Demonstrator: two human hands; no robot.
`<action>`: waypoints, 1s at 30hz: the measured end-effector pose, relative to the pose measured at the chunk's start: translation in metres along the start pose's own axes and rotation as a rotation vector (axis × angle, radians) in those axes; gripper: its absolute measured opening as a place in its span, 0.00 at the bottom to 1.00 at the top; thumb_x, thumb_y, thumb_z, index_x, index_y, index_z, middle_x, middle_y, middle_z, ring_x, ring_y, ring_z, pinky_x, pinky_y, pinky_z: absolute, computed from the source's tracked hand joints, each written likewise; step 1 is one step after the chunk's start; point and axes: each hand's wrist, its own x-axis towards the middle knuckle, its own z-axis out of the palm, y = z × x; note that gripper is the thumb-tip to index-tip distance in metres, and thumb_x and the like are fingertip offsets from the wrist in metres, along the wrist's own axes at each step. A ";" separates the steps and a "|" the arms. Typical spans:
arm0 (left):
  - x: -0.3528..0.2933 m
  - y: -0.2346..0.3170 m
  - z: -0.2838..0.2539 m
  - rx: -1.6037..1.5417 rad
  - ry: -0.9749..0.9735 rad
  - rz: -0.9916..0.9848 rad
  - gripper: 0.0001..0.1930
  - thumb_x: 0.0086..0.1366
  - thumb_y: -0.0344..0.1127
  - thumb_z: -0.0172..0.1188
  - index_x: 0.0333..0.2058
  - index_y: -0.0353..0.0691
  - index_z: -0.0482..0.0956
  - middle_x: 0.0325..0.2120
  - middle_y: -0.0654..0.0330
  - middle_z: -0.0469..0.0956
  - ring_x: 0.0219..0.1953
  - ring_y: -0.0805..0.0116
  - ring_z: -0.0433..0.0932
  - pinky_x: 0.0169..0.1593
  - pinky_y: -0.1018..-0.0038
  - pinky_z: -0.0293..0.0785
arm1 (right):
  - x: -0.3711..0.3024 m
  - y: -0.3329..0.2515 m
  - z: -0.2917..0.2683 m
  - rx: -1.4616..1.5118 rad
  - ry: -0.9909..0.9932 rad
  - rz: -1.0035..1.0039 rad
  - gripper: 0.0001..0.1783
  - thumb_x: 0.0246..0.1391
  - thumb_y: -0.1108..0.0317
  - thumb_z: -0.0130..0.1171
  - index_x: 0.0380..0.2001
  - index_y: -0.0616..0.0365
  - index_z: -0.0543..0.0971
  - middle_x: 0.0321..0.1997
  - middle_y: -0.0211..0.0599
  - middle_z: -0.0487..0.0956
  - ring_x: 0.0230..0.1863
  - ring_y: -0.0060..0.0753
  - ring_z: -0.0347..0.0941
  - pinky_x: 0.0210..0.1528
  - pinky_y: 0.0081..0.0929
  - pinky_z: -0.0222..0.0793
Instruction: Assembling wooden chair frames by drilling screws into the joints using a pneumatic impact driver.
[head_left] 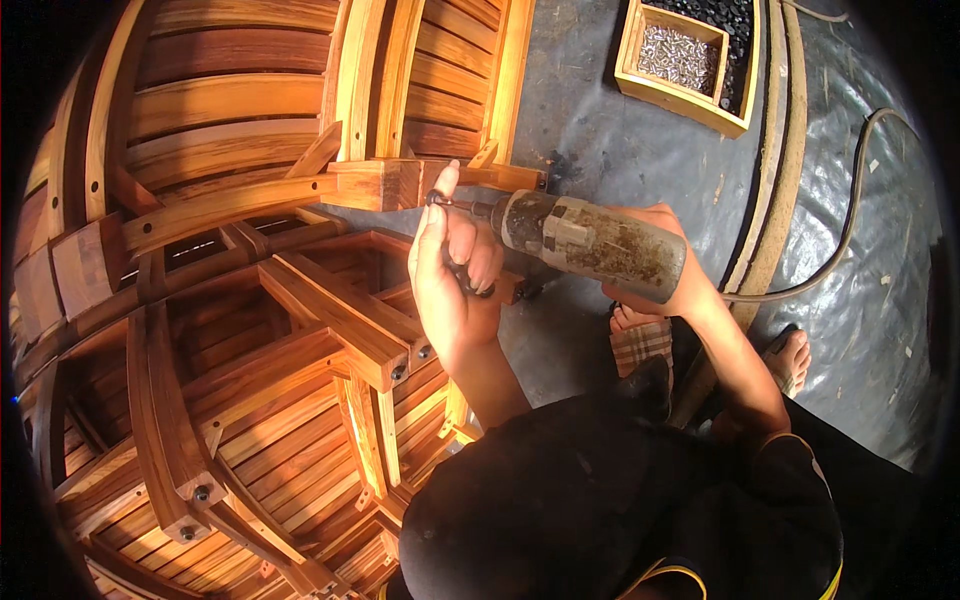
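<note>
My left hand (452, 285) pinches a small black round foot cap (436, 198) between thumb and forefinger, beside the end of a wooden chair leg (405, 185). More small black pieces (478, 287) show under its curled fingers. My right hand (672, 235), partly hidden behind the tool, grips a worn, dirty power screwdriver (590, 240). The tool lies roughly level, its bit (470, 208) pointing left and reaching the foot cap. Whether the cap touches the leg end, I cannot tell.
Slatted wooden chairs (235, 100) crowd the left, some legs bearing black caps (202, 493). A wooden box (685, 95) at the far right holds silver screws (678, 55) and black caps. A cord (850, 220) and wooden strips (775, 200) cross the dark floor sheet (580, 110).
</note>
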 end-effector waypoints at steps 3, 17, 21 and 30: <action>-0.002 0.005 0.000 -0.120 -0.004 -0.009 0.19 0.67 0.35 0.41 0.54 0.32 0.61 0.14 0.71 0.56 0.11 0.82 0.51 0.14 0.84 0.51 | 0.004 -0.004 0.008 -0.029 0.025 -0.014 0.19 0.24 0.77 0.58 0.29 0.62 0.75 0.25 0.43 0.76 0.23 0.46 0.71 0.27 0.25 0.69; 0.001 0.007 -0.006 -0.211 -0.054 0.009 0.17 0.67 0.33 0.40 0.53 0.35 0.62 0.14 0.70 0.58 0.11 0.81 0.53 0.13 0.84 0.53 | 0.012 -0.005 0.024 -0.003 0.065 0.013 0.21 0.26 0.78 0.57 0.33 0.62 0.76 0.27 0.43 0.77 0.24 0.42 0.73 0.30 0.24 0.70; 0.001 0.006 -0.007 -0.230 -0.012 0.007 0.17 0.67 0.32 0.42 0.53 0.37 0.62 0.14 0.69 0.57 0.11 0.80 0.52 0.13 0.84 0.52 | 0.012 -0.003 0.024 -0.016 0.062 0.013 0.20 0.27 0.78 0.57 0.33 0.63 0.76 0.26 0.43 0.77 0.23 0.41 0.72 0.29 0.24 0.70; -0.010 0.001 -0.005 -0.163 0.044 -0.054 0.17 0.65 0.34 0.43 0.52 0.36 0.62 0.13 0.71 0.56 0.11 0.81 0.52 0.14 0.83 0.49 | 0.010 -0.003 0.024 0.067 0.062 0.066 0.15 0.26 0.77 0.56 0.27 0.63 0.75 0.23 0.41 0.76 0.21 0.40 0.70 0.27 0.24 0.68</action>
